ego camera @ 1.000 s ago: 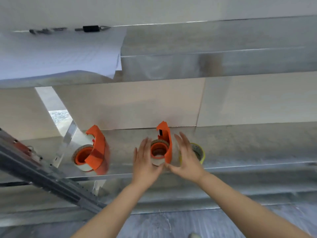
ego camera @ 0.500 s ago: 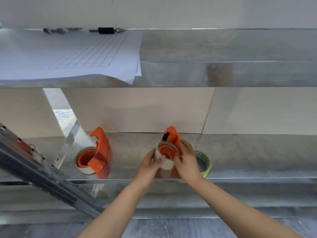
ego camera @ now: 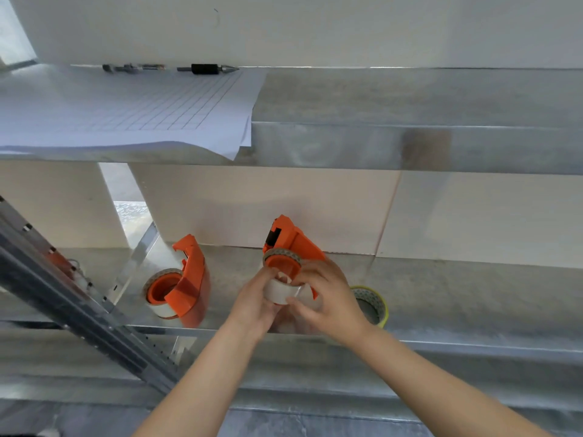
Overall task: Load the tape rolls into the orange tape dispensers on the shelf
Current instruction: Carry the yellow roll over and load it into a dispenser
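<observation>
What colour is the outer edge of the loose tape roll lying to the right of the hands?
Yellow-green; the loose tape roll shows best in the head view.

The scene is bright and evenly lit, with soft daylight-like light and no hard shadows. The metal shelf (ego camera: 441,298) gives a dull glare and blurry reflections; a brownish smear shows on the front lip of the upper shelf (ego camera: 426,149). A pale window patch (ego camera: 12,29) glows in the top left corner. Under the hands there is only a faint, diffuse shadow. The wide lens bends straight edges, most at the borders. The whole picture is a little soft; the lower corners and the forearms look smeared, and the grid on the paper (ego camera: 126,111) fades toward the left.
</observation>
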`<state>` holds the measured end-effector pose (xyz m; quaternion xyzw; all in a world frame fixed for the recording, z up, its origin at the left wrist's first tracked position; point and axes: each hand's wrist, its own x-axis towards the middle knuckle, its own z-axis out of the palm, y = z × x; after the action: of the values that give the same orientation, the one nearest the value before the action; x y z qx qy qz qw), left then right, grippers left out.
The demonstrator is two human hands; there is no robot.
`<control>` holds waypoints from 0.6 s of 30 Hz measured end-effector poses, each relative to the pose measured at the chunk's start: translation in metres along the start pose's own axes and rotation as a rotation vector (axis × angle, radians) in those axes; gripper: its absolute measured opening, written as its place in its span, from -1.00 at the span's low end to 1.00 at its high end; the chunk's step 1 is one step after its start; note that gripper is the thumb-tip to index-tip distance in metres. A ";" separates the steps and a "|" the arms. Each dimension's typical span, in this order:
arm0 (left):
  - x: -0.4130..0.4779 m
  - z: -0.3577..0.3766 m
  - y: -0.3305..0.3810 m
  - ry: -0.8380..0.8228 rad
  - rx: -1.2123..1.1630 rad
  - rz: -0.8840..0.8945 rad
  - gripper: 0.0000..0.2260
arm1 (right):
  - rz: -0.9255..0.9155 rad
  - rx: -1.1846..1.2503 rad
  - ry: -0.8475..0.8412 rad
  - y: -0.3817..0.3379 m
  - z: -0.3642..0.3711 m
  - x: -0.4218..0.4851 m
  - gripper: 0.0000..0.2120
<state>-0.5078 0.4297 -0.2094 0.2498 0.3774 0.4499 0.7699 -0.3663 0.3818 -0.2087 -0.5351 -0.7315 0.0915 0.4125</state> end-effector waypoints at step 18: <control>0.007 -0.005 0.003 0.334 -0.222 0.010 -0.73 | 0.459 -0.075 -0.089 0.079 -0.061 0.038 -0.95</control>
<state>-0.5112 0.4377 -0.2132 0.0872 0.4467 0.5276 0.7173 -0.2709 0.4284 -0.1961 -0.6977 -0.6111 0.1790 0.3282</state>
